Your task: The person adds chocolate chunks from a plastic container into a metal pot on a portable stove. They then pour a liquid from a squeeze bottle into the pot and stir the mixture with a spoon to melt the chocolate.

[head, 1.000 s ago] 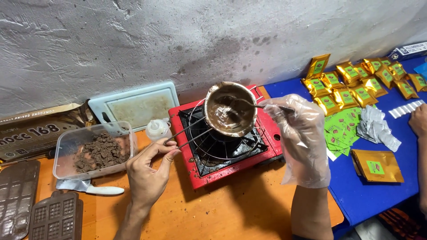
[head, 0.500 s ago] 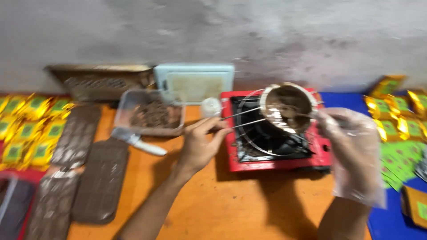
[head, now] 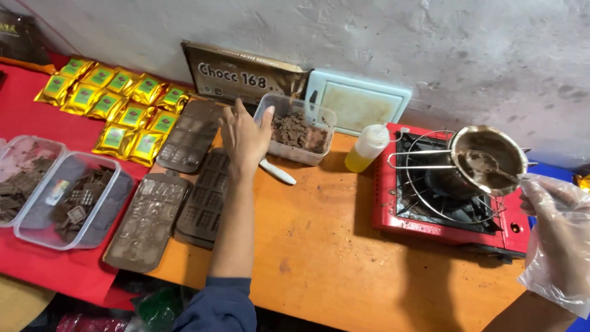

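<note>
Brown chocolate moulds (head: 203, 178) flat on table, chocolate-smeared steel pot (head: 488, 158) over stove

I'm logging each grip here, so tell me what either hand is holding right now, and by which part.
The gloved right hand holds the small metal pot, apparently by its handle, though the grip itself is hidden. The bare left hand holds nothing; it hovers open over the brown moulds.

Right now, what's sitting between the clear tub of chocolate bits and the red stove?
In the head view, a yellow squeeze bottle stands between the tub and the stove.
</note>
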